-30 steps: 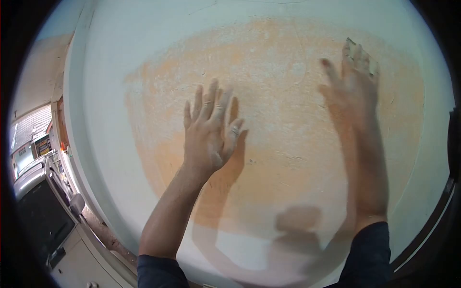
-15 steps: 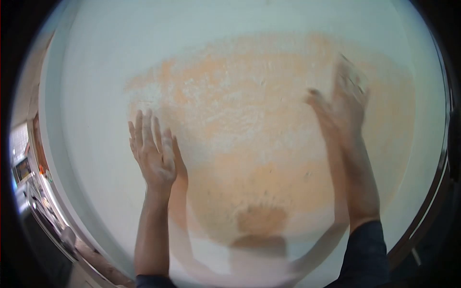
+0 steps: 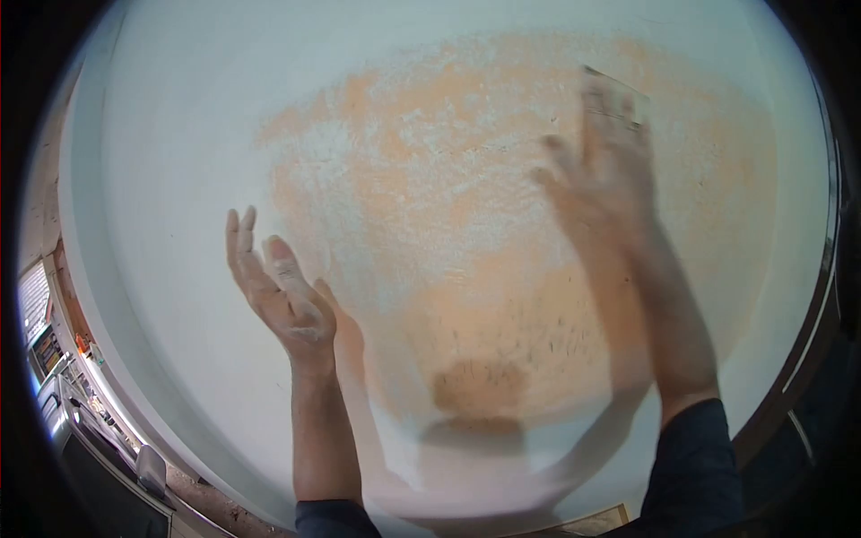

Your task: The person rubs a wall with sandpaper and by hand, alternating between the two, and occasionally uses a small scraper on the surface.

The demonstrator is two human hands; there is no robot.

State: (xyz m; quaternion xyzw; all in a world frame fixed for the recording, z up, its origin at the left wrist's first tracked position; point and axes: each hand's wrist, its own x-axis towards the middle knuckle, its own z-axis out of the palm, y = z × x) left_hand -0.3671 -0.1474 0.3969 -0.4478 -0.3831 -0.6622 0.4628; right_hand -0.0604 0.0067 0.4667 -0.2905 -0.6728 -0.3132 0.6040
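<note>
Sheet, thin, blurred — over the orange patch of the pale wall, behind the fingers of the right hand, clamping untellable; probably light, stiffish, best held across its face — left hand empty, fingers apart.

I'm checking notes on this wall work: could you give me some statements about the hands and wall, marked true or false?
1. The left hand is lower in the picture than the right hand. True.
2. The left hand grips a brush. False: no tool shows in it.
3. A thin flat piece shows at the right hand's fingertips. True.
4. The wall's patch is green. False: the patch is orange with whitish smears.
5. Both sleeves are dark. True.
</note>
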